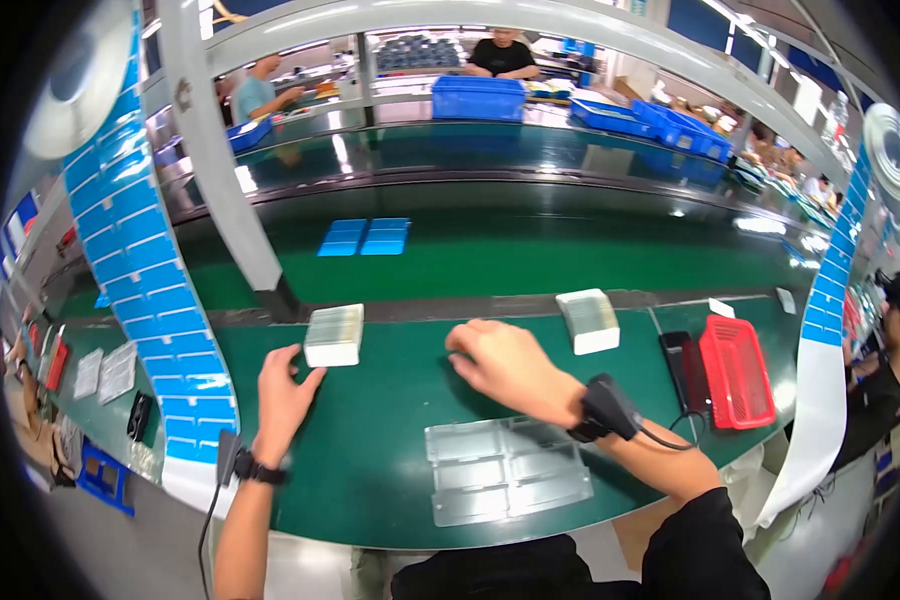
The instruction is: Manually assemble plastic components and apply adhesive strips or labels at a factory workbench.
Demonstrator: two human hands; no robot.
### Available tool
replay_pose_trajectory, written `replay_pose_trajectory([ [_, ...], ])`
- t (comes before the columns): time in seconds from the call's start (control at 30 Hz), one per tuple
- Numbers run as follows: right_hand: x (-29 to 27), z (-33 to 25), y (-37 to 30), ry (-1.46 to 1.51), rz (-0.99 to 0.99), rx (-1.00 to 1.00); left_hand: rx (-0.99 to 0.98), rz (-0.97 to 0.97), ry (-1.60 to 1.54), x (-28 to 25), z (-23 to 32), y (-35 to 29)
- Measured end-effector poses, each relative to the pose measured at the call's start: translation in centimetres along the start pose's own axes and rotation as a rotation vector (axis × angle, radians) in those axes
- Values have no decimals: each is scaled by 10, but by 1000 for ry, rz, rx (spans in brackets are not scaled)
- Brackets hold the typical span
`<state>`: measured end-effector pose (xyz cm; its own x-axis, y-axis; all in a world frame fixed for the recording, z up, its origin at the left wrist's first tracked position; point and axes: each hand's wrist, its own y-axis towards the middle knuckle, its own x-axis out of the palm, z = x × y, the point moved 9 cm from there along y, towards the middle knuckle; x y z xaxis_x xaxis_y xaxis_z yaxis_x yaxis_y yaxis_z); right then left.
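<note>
My left hand [288, 390] is open beside the left stack of thin pale sheets [335, 337], its thumb and fingers apart near the stack's lower left corner. Over the green work surface, between two such stacks, is my right hand [510, 365]. Its fingers bend loosely, the thumb stands a little apart, and nothing shows in them. A second stack of pale sheets [589, 322] stands to its right. Below that hand lies a clear plastic tray [470, 490] with several shallow compartments, partly covered by my right forearm. Both wrists wear black straps with a small device and cable.
A red basket [735, 375] and a dark phone-like object [678, 365] lie at the right. Strips of blue labels [160, 290] hang from rolls at both sides. Two blue sheets [364, 237] lie on the green belt [510, 255] beyond a low rail. A metal post [220, 150] rises at left.
</note>
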<state>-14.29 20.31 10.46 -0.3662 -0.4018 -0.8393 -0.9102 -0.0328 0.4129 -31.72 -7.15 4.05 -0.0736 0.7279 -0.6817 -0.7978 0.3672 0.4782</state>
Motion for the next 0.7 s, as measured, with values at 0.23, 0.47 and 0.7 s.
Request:
replay_pose_trajectory([
  [0.23,-107,121,-93,-325,96,86,185,-131,-206,-17,89,-54],
  [0.47,-104,133,-125,-423,154,30,31,-158,-371,-9,123,-92],
  [0.7,-94,127,-128,-532,151,-77,-221,-96,-528,-4,102,-122],
])
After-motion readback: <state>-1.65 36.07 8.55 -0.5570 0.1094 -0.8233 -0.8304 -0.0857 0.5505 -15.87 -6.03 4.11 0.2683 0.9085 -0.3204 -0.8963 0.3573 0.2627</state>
